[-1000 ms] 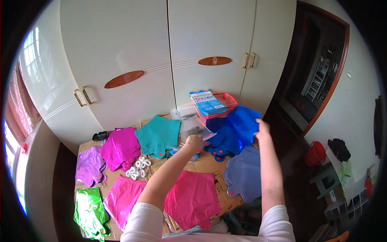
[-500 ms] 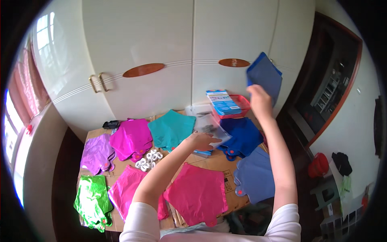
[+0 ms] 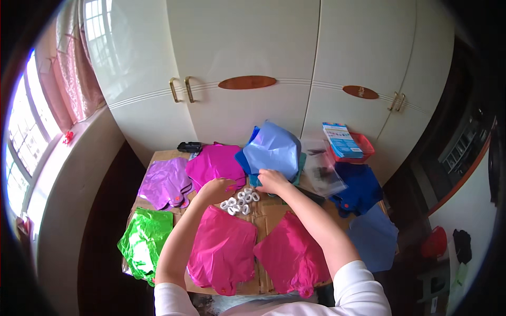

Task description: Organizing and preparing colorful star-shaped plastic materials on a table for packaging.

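My right hand is closed on the lower edge of a light blue foil piece, which looks like a flat shiny bag or deflated balloon. It leans up over darker blue foil and a teal foil piece, mostly hidden beneath it. My left hand is open and empty, its fingers stretched over the lower edge of a magenta foil piece. Just below, several small white rings lie in a cluster between my hands.
Lilac, green, pink and dark blue foil pieces lie around the cardboard-topped table. At the back right, a blue printed pack rests on a red basket, beside a clear bag.
The view has turned left. My right hand has brought a blue foil piece from the far right to the table's middle. My left hand has left the clear bag for the white rings' side.
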Demonstrator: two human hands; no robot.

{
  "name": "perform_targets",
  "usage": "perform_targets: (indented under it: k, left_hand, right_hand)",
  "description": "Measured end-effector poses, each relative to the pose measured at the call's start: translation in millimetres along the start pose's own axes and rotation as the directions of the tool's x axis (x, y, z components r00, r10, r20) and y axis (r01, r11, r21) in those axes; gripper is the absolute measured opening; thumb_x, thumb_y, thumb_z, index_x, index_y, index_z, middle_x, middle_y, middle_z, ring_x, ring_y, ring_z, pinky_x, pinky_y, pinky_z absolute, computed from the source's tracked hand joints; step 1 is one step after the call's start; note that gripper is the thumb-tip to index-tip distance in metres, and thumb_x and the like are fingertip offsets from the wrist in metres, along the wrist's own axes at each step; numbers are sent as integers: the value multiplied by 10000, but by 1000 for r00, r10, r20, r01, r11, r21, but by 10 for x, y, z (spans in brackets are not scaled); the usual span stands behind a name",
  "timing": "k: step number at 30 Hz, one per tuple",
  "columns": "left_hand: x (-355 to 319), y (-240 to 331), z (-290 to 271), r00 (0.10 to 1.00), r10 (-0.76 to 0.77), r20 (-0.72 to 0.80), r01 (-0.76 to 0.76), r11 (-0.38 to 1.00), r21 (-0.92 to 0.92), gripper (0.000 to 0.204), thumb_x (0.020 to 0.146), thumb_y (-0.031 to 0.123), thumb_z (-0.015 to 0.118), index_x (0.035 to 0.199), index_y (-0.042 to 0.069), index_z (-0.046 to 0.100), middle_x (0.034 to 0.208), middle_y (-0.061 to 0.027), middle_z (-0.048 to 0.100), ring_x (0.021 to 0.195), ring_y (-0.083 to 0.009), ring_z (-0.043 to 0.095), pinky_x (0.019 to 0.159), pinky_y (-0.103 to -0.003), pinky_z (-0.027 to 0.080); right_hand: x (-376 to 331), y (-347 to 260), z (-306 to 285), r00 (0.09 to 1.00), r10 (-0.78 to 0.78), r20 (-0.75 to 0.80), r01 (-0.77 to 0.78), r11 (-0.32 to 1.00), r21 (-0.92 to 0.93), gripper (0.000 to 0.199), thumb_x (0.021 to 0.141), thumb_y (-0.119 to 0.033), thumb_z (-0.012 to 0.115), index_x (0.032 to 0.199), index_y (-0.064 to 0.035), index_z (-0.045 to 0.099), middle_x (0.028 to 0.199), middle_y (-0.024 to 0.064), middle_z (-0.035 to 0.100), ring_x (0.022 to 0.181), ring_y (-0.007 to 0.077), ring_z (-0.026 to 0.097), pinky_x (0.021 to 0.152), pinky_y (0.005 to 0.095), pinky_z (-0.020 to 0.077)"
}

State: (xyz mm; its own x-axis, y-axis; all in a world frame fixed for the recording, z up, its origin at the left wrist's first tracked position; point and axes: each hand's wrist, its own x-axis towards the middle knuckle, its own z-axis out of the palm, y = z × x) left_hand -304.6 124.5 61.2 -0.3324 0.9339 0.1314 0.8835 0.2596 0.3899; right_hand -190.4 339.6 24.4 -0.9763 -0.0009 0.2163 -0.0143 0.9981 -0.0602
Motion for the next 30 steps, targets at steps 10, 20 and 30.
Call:
perform_targets:
  k: [10,20,30]
  left_hand:
    - [202,-91,318,994,62,-93,-58,997,55,362,744,198,568,1066,39,604,1042,-162,620,988,-318,582,843,-416,473]
    - [593,42,659,988,152,-28,-146,977,157,376,752,214,583,1085,42,545,1126,-136,574,1082,-281,533,925,-394,417]
    - [640,112,787,988,92,124,-118,966,230,403,931,359,370,1278,195,493,1192,-93,537,1181,-225,455,1025,-452,309]
  right_hand:
    - [93,-44,211,903,421,-91,-362,856,369,175,717,-239,691,714,-65,678,746,119,650,690,285,628,628,373,494]
    - [95,154,293,781,624,-20,-452,588,671,260,637,-292,781,675,-56,678,605,64,635,564,148,596,553,308,454]
    - [95,1359,-397,533,811,242,83,-335,939,113,825,-106,637,873,-13,593,885,130,608,788,255,598,707,421,510]
